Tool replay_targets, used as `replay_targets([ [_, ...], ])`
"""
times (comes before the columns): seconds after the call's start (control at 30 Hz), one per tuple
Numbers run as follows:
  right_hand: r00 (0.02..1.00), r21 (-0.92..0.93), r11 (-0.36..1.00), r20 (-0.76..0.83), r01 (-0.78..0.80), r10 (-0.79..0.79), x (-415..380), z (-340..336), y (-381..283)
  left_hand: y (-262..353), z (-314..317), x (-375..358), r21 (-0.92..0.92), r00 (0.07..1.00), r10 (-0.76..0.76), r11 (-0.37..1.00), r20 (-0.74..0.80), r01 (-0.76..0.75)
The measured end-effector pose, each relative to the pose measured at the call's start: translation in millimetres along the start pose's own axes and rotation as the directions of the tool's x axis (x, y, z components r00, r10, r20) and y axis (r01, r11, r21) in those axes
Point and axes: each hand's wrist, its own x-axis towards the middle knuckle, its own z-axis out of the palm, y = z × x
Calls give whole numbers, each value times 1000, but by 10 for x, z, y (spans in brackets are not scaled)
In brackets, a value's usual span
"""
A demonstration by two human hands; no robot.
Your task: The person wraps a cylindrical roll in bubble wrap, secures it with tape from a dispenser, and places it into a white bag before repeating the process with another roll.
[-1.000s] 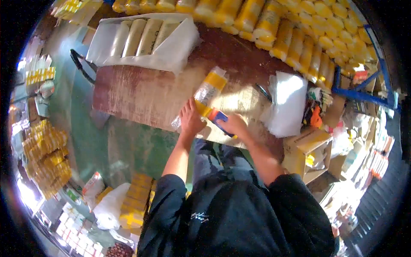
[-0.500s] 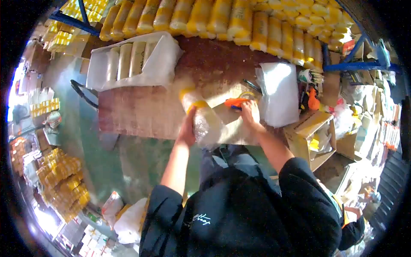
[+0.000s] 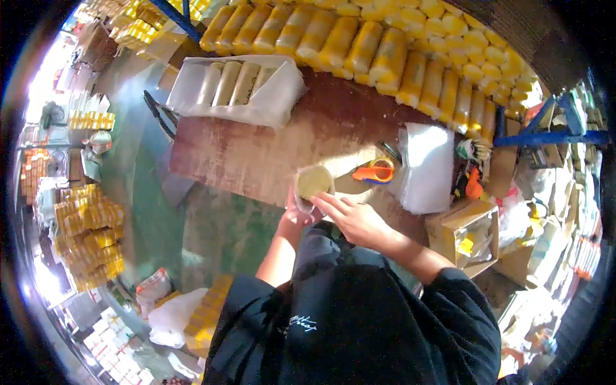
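Note:
Near the table's front edge my left hand (image 3: 299, 212) is wrapped round a plastic-wrapped roll (image 3: 314, 182), which is turned so its round end faces up. The fingertips of my right hand (image 3: 359, 221) touch the near rim of that end, with the fingers close together. To the right, an orange tape dispenser (image 3: 373, 172) lies on the wooden table (image 3: 237, 160). Beyond it is a stack of white wrapping sheets (image 3: 427, 170).
A white lined box (image 3: 276, 96) with several rolls stands at the back left. Rows of yellow-ended wrapped rolls (image 3: 317, 32) line the back. At the right are a blue rack bar (image 3: 552, 138) and an open carton (image 3: 471, 234).
My right hand has let go of the tape dispenser and moved left to the roll. The roll is now tipped end-up, closer to my body. The camera view has shifted.

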Motion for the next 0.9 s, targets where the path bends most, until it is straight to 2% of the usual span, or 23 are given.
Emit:
replay_targets([
  [0.03, 992, -143, 989, 117, -24, 41, 89, -6, -28, -45, 7, 22, 92, 998, 58, 994, 4, -58],
  [0.07, 980, -119, 992, 185, -47, 69, 151, 18, 14, -90, 13, 43, 182, 993, 115, 977, 9, -114],
  [0.13, 941, -68, 993, 319, -98, 115, 262, 230, 169, 68, -5, -27, 188, 991, -89, 980, 98, 69],
  [0.17, 973, -48, 998, 229, 27, -16, 232, 346, 288, 82, 111, -124, 194, 983, -35, 979, -180, 70],
  [0.2, 966, -84, 995, 257, 45, -22, 246, 333, 284, 158, 95, -162, 533, 896, 341, 833, -283, -149],
  [0.23, 959, -122, 991, 282, 60, -23, 257, 321, 292, 255, 89, -178, 814, 695, 681, 527, -232, -244],
  [0.27, 951, -159, 985, 307, 70, -18, 248, 311, 285, 256, 50, -210, 885, 585, 811, 281, -13, -370],
  [0.3, 950, -222, 974, 312, 51, 21, 244, 226, 214, 200, 249, -311, 896, 430, 878, 6, 208, -444],
  [0.33, 948, -237, 970, 318, 59, 21, 235, 278, 255, 167, 504, -411, 929, 497, 799, -199, 338, -312],
  [0.4, 944, -272, 959, 328, 73, 21, 240, 361, 348, 192, 864, -449, 792, 660, 564, -606, 497, -79],
  [0.5, 975, -298, 952, 222, 65, 3, 209, 213, 343, 289, 1154, -355, 709, 754, 497, -703, 430, 59],
  [0.53, 992, -332, 942, 127, 46, -4, 202, 194, 377, 314, 1222, -312, 673, 782, 476, -733, 401, 100],
  [0.57, 999, -362, 932, 31, 20, -10, 188, 208, 427, 371, 1247, -300, 671, 762, 429, -741, 486, -12],
  [0.63, 987, -405, 913, -156, -42, -25, 152, 304, 514, 328, 1387, -434, 722, 759, 488, -691, 430, 35],
  [0.67, 963, -327, 938, -267, -116, 26, 158, 376, 530, 292, 1413, -498, 746, 757, 518, -663, 398, 61],
  [0.73, 874, -146, 961, -463, -236, 145, 207, 545, 563, 194, 1311, -515, 773, 694, 598, -627, 400, 95],
  [0.77, 891, -86, 945, -371, -315, 263, 219, 637, 617, 148, 1212, -518, 771, 657, 624, -629, 424, 100],
  [0.8, 881, -141, 937, -407, -320, 240, 257, 809, 729, 112, 1061, -512, 769, 618, 647, -631, 447, 105],
  [0.83, 871, -195, 925, -442, -326, 214, 316, 1031, 860, 195, 502, -345, 771, 521, 640, -634, 565, -59],
  [0.87, 860, -248, 910, -475, -333, 185, 375, 1160, 920, -88, 737, -459, 830, 417, 721, -519, 553, -203],
  [0.9, 858, -163, 897, -402, -412, 321, 432, 1197, 904, -191, 791, -518, 826, 435, 712, -538, 552, -168],
])
